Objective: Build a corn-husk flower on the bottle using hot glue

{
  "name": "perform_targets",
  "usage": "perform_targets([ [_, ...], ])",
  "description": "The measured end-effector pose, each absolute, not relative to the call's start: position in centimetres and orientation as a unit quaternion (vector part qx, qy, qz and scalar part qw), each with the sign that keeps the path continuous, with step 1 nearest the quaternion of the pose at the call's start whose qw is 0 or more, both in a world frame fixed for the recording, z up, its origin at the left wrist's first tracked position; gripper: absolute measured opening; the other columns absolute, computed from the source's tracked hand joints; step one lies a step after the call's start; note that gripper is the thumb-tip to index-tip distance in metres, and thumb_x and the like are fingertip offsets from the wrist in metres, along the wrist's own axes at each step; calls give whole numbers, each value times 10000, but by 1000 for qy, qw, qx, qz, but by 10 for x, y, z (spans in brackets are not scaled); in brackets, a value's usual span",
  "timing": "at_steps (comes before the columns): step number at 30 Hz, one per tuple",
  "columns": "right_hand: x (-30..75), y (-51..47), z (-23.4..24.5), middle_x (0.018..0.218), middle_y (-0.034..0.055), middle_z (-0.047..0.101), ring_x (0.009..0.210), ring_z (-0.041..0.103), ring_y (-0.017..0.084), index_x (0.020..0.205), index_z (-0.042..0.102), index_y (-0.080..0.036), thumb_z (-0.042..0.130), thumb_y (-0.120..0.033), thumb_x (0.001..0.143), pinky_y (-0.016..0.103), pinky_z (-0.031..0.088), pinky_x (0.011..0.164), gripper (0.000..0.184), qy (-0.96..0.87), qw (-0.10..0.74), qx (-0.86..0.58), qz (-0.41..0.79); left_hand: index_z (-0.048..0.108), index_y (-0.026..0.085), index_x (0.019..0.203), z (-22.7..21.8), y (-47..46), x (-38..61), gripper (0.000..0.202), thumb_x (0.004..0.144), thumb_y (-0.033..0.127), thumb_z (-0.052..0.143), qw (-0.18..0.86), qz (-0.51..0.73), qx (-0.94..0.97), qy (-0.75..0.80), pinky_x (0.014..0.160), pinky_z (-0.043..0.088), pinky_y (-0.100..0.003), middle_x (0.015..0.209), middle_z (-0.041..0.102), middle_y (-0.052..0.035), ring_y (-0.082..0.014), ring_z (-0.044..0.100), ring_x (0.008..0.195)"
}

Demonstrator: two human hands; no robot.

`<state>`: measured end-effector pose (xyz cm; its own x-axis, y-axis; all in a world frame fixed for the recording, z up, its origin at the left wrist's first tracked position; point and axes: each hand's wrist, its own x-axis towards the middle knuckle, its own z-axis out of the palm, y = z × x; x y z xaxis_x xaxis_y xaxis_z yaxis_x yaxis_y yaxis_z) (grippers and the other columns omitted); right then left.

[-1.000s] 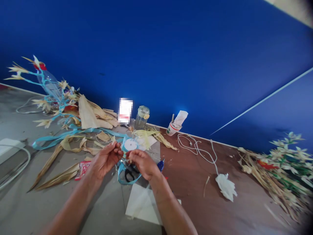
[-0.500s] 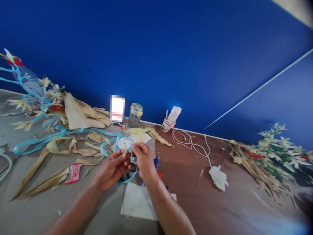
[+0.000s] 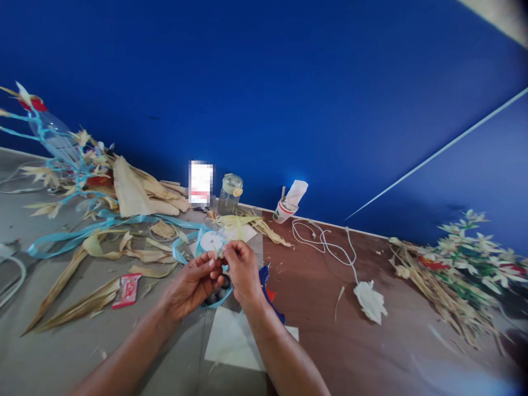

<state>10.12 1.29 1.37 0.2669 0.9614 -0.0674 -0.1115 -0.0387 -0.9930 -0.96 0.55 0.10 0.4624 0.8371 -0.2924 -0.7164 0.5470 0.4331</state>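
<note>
- The red packet (image 3: 127, 290) on the grey part of the table (image 3: 136, 352) carries pale lettering, too small and blurred to read.
- The white cup (image 3: 282, 215) near the blue wall (image 3: 289, 99) bears a red band below its rim and a green mark; no brand name can be made out.
- A bright panel (image 3: 201, 179) by the wall is pixelated, with only a reddish stripe showing near its bottom.
- In the cup stand a folded white paper (image 3: 296, 193) and a thin stick (image 3: 283, 193).
- Just right of the panel is a clear lidded jar (image 3: 228, 202) with a round yellowish spot near its top; its contents cannot be told.
- At far left a clear bottle (image 3: 53, 135) with a red cap leans behind blue-wrapped stems (image 3: 31, 136).
- The left hand (image 3: 193, 287) pinches a small pale piece (image 3: 218, 253) between thumb and fingers.
- The right hand (image 3: 243, 270) pinches at the same piece, fingertips close to the left's.
- The piece is held above the table, in front of the white spool (image 3: 210, 240) with blue ribbon (image 3: 61, 242).
</note>
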Motion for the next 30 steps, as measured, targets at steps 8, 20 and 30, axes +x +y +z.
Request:
perform_targets([
  [8,99,10,19,576,-46,548,504,537,91,659,535,-180,554,-244,721,181,424,450,91,-385,566,-555,472,636,110,727,6,5,-8,105,695,15,670,845,459,98,256,604,564,-208,614,539,-1,-48,492,486],
  [20,99,12,5,600,-29,558,467,521,85,680,527,-178,546,-294,741,130,357,317,132,-402,555,-563,461,636,70,722,0,9,-7,66,717,5,643,857,444,125,228,651,571,-222,595,543,5,-44,519,501],
  [30,96,11,8,626,-17,567,511,536,86,672,548,-164,583,-298,721,134,395,364,147,-364,571,-556,482,638,68,725,-4,11,-7,55,707,25,666,857,450,117,225,644,551,-200,578,539,10,-48,509,502],
])
